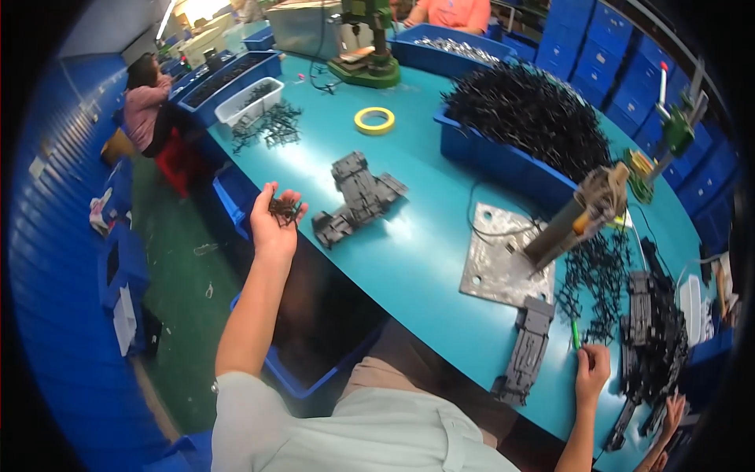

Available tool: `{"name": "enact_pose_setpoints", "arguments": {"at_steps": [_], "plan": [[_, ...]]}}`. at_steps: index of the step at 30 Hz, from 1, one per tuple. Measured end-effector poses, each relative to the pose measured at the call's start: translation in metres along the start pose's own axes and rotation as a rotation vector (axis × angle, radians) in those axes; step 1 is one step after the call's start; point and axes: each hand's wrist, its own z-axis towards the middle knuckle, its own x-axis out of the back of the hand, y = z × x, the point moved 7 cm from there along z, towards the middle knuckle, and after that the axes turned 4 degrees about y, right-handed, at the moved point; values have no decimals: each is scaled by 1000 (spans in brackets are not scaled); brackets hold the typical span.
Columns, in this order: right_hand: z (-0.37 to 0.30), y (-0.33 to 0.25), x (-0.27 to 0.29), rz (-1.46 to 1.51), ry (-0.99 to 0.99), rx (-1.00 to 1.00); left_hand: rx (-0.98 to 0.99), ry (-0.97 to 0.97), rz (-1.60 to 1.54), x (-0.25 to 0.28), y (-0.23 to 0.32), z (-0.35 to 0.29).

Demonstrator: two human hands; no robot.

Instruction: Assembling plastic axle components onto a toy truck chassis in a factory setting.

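Observation:
My left hand [275, 224] is raised palm up at the table's left edge, fingers curled around a small clump of black plastic parts [286, 210]. Right of it lies a dark grey chassis-like plastic piece [363, 197], with a crosswise piece at its lower left; whether they are joined I cannot tell. My right hand [591, 374] is closed on a thin bright green stick-like tool [576, 334], its tip toward loose black parts [594, 275]. Left of that hand, a long dark grey chassis piece [527, 352] lies near the front edge.
A metal plate [491, 263] with an upright post stands mid-right. Beyond are a heaped blue bin [503, 153], yellow tape roll [374, 121], green drill press [366, 67] and white tray [248, 102]. Another person's hand [672, 417] is near stacked chassis pieces [641, 338]; others sit farther off.

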Motion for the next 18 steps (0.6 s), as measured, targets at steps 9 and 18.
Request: {"name": "enact_pose_setpoints", "arguments": {"at_steps": [9, 18], "plan": [[1, -3, -5, -74, 0, -8, -631, 281, 329, 6, 45, 169], [3, 6, -9, -150, -19, -42, -697, 218, 997, 4, 45, 243]]}}
